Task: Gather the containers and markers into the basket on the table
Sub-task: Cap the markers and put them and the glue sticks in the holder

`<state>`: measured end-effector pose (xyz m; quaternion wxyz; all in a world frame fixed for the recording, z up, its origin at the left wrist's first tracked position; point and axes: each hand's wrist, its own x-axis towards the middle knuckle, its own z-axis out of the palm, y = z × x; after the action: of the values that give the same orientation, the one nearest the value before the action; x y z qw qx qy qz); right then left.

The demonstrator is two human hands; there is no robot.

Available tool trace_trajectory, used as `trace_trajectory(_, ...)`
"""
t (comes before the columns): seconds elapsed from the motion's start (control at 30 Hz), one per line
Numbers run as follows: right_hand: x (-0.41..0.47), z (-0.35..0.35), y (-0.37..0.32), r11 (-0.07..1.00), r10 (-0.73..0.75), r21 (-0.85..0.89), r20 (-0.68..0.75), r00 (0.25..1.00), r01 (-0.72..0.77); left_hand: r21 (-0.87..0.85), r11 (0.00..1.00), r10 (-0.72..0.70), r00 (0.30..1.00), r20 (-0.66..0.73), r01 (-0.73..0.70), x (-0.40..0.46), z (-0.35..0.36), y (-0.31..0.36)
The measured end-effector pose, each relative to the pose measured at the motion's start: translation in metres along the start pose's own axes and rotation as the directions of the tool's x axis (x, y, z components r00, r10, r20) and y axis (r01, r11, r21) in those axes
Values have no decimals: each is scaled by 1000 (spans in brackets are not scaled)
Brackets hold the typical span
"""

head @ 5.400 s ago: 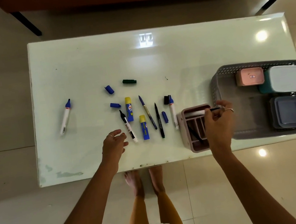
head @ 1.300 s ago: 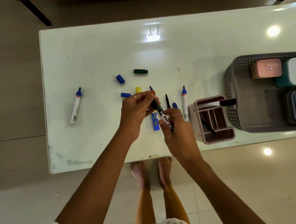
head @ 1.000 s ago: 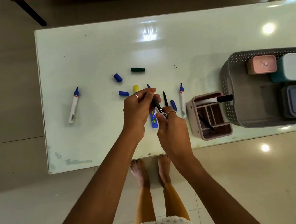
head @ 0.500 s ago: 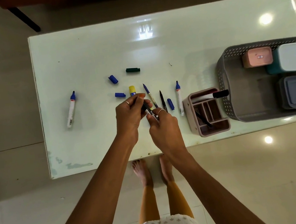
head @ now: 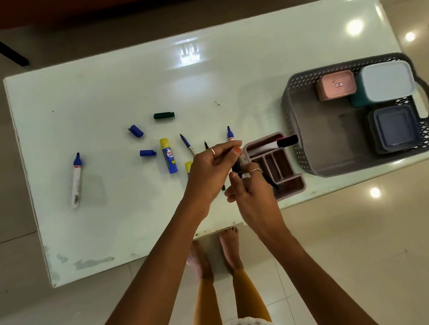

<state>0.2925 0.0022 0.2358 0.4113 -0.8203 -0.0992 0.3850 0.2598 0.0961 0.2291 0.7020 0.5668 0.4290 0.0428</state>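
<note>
Both hands (head: 210,172) grip black marker (head: 237,169) – beside organizer (head: 290,185) | near table edge (head: 144,256)

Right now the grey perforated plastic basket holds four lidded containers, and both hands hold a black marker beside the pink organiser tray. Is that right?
Not quite: the head view shows three lidded containers in the grey perforated plastic basket, not four. Both the left hand and right hand do hold the black marker beside the pink organiser tray.
</note>
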Motion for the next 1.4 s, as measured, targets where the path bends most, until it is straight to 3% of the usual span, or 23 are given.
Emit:
trace_trajectory(0.17,6,-31,15,995,-16,-99,-63,998,10,0,994,-106,992,-74,106,7,6,-5)
trace_trajectory(0.4,18,-83,15,993,42,115,-281,959,-10,1,972,-232,965,-124,234,12,1,-20)
trace_trajectory(0.53,35,-93,11,998,-30,43,-323,946,46,13,966,-254,956,-145,259,13,-2,-24)
trace_trajectory(1.13,79,-61,18,942,17,-335,-46,999,-31,10,950,-305,935,-181,312,26,-6,-23)
trace_trajectory(1.4,79,-55,28,926,-61,-377,-146,987,2,18,951,-299,937,-179,307,31,-4,-24)
